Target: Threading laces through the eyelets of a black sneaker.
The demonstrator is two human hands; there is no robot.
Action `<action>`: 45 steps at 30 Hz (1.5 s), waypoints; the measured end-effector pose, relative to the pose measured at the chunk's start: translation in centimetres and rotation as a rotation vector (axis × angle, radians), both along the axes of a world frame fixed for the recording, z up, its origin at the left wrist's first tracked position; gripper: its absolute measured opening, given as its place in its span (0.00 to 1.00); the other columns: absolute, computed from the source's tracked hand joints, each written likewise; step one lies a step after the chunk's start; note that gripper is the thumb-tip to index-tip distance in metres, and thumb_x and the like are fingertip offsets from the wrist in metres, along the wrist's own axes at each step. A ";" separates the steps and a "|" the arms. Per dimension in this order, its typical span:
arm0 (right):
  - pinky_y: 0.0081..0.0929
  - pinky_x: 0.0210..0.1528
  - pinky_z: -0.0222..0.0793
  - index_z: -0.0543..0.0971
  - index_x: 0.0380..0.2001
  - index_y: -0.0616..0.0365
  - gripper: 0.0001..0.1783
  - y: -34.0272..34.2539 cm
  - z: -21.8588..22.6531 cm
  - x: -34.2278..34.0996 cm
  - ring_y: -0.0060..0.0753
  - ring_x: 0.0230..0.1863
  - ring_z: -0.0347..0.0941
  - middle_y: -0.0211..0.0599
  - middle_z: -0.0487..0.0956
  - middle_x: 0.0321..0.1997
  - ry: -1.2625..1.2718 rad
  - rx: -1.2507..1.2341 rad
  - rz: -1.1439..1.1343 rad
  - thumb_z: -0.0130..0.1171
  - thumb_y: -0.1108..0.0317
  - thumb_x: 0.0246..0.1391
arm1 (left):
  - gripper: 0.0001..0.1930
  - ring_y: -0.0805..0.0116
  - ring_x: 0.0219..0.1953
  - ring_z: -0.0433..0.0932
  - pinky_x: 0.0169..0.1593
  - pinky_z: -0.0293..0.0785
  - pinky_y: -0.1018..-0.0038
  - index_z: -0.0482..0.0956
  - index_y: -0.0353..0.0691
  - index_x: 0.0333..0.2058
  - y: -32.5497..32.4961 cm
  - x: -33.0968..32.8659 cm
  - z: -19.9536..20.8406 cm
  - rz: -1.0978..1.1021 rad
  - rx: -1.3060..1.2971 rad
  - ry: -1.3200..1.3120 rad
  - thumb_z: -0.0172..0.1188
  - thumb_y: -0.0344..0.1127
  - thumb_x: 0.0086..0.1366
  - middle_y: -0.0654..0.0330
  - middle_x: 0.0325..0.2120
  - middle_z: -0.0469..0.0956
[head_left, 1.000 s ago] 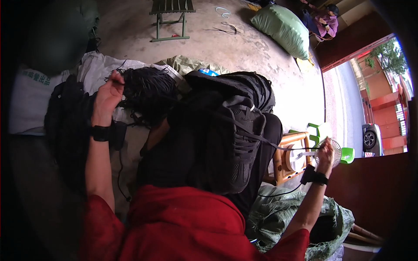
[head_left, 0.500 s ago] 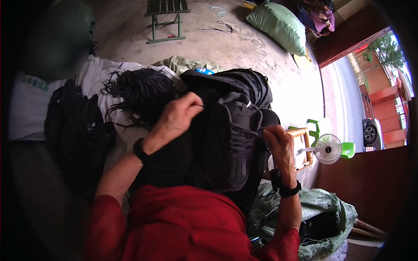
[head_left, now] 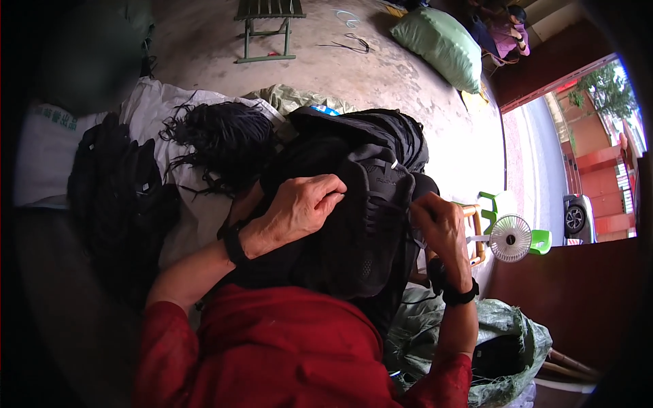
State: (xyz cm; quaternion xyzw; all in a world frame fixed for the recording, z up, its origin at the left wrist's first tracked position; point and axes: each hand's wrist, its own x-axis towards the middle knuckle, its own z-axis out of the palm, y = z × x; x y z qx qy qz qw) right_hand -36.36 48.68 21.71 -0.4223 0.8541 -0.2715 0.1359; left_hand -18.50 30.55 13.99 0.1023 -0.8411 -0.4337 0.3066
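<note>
**Both hands on the black backpack, work on it barely begun**

While the person in the red top sits over it, the black backpack point(head_left: 367, 211) lies on their lap, its padded back panel turned up and its top end pointing away toward the bare concrete floor point(head_left: 381, 75). The left hand point(head_left: 299, 207) rests on the upper left of the pack with its fingers curled in, pinching what looks like a strap or a fold of fabric near the panel's edge; exactly what is caught there I cannot tell. The right hand point(head_left: 442, 228) is pressed to the pack's right side, fingers bent around the edge, gripping it.

As for progress, I would judge it early. The pack is steadied and held from both sides, but no zip or flap that I can see is opened, and the bundle of black cords point(head_left: 221, 139) on the white sack point(head_left: 47, 146) to the left lies untouched. Whatever is being done to the pack mostly remains to do.

Compared with a second ago, much has moved. Then the left hand was up by the cord bundle and the right held the small white fan point(head_left: 510, 238). Now the fan stands on its own beside the green plastic chair point(head_left: 507, 211), and both hands have come in onto the pack.
</note>
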 end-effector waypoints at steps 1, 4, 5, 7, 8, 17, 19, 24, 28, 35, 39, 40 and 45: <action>0.31 0.27 0.69 0.79 0.27 0.61 0.06 -0.2 -0.1 0.2 0.40 0.22 0.77 0.42 0.78 0.19 0.002 0.002 0.005 0.60 0.70 0.52 | 0.04 0.54 0.28 0.81 0.28 0.74 0.69 0.75 0.36 0.33 0.0 0.0 -0.1 0.005 0.002 0.002 0.61 0.26 0.60 0.52 0.26 0.79; 0.32 0.27 0.70 0.80 0.26 0.60 0.06 -0.7 -0.3 0.9 0.45 0.23 0.77 0.43 0.79 0.21 0.606 0.113 0.175 0.61 0.69 0.51 | 0.05 0.54 0.29 0.81 0.29 0.76 0.69 0.76 0.37 0.34 0.1 0.2 -0.4 -0.015 -0.010 0.046 0.62 0.26 0.59 0.54 0.27 0.80; 0.32 0.27 0.70 0.80 0.27 0.60 0.05 -0.8 -0.2 0.5 0.47 0.24 0.77 0.43 0.79 0.22 0.522 0.086 0.210 0.62 0.69 0.50 | 0.05 0.54 0.30 0.81 0.30 0.77 0.69 0.76 0.37 0.34 0.1 0.3 -0.5 -0.051 -0.013 0.034 0.62 0.27 0.59 0.54 0.28 0.80; 0.28 0.26 0.69 0.79 0.27 0.59 0.04 -0.6 -0.2 -0.7 0.39 0.23 0.76 0.39 0.80 0.24 0.109 -0.008 0.153 0.64 0.70 0.50 | 0.06 0.54 0.33 0.82 0.33 0.78 0.68 0.77 0.38 0.34 0.3 0.8 -0.5 -0.124 -0.014 -0.005 0.63 0.28 0.58 0.54 0.29 0.81; 0.22 0.26 0.68 0.78 0.26 0.60 0.06 -0.5 0.2 -1.0 0.24 0.23 0.74 0.33 0.79 0.23 -0.282 -0.034 -0.003 0.65 0.70 0.49 | 0.07 0.53 0.33 0.82 0.33 0.78 0.67 0.77 0.38 0.35 0.3 1.1 -0.4 -0.178 -0.037 -0.018 0.64 0.28 0.58 0.54 0.29 0.81; 0.17 0.28 0.66 0.74 0.29 0.59 0.09 0.0 -2.2 0.0 0.18 0.23 0.70 0.26 0.74 0.23 -0.455 -0.211 -0.050 0.62 0.67 0.56 | 0.06 0.66 0.26 0.83 0.29 0.76 0.73 0.76 0.38 0.37 -1.3 0.3 0.8 0.015 0.290 -0.040 0.59 0.29 0.61 0.56 0.24 0.82; 0.17 0.28 0.66 0.74 0.29 0.59 0.09 0.0 -2.3 0.0 0.18 0.23 0.70 0.26 0.74 0.23 -0.456 -0.218 -0.045 0.62 0.67 0.56 | 0.03 0.65 0.24 0.82 0.28 0.76 0.73 0.78 0.38 0.33 -0.6 -0.7 0.1 0.031 0.174 0.084 0.60 0.29 0.60 0.56 0.25 0.81; 0.17 0.28 0.66 0.74 0.29 0.59 0.10 0.3 -2.8 0.0 0.17 0.22 0.69 0.26 0.73 0.22 -0.459 -0.255 -0.064 0.62 0.66 0.57 | 0.04 0.56 0.25 0.79 0.27 0.74 0.67 0.74 0.41 0.32 0.6 -1.7 0.0 0.109 -0.001 0.055 0.60 0.27 0.58 0.56 0.21 0.77; 0.17 0.27 0.64 0.74 0.29 0.59 0.10 0.3 -2.8 0.2 0.17 0.22 0.69 0.26 0.73 0.22 -0.470 -0.268 -0.080 0.63 0.66 0.56 | 0.06 0.59 0.24 0.79 0.26 0.74 0.68 0.71 0.41 0.29 1.8 -1.9 0.0 0.171 -0.197 0.079 0.60 0.26 0.57 0.57 0.19 0.74; 0.24 0.29 0.67 0.74 0.28 0.61 0.08 -0.1 -2.4 -0.9 0.26 0.24 0.70 0.32 0.75 0.25 -0.237 -0.135 -0.031 0.64 0.71 0.50 | 0.03 0.68 0.27 0.75 0.31 0.74 0.73 0.70 0.43 0.29 1.4 -2.5 2.0 0.069 -0.821 -0.034 0.54 0.30 0.55 0.62 0.24 0.69; 0.38 0.46 0.71 0.77 0.35 0.56 0.14 -0.6 -2.1 -1.8 0.49 0.47 0.72 0.43 0.75 0.49 0.199 -0.174 0.193 0.66 0.72 0.43 | 0.02 0.59 0.44 0.74 0.46 0.70 0.65 0.72 0.41 0.28 -1.5 -3.1 2.8 -0.132 -0.682 0.211 0.54 0.30 0.58 0.58 0.38 0.72; 0.41 0.52 0.71 0.77 0.37 0.54 0.16 -1.1 -1.7 -1.9 0.53 0.54 0.70 0.44 0.72 0.56 0.351 -0.189 0.330 0.67 0.72 0.42 | 0.02 0.58 0.44 0.74 0.47 0.68 0.63 0.72 0.40 0.28 -1.9 -3.4 2.5 -0.191 -0.625 0.265 0.55 0.30 0.58 0.58 0.38 0.72; 0.44 0.55 0.69 0.78 0.36 0.50 0.16 -0.8 0.6 -4.5 0.53 0.61 0.65 0.42 0.69 0.61 0.392 0.008 0.535 0.68 0.64 0.41 | 0.08 0.59 0.40 0.73 0.44 0.69 0.64 0.72 0.38 0.30 -3.9 -3.4 2.9 -0.481 -0.336 0.044 0.62 0.28 0.53 0.60 0.34 0.72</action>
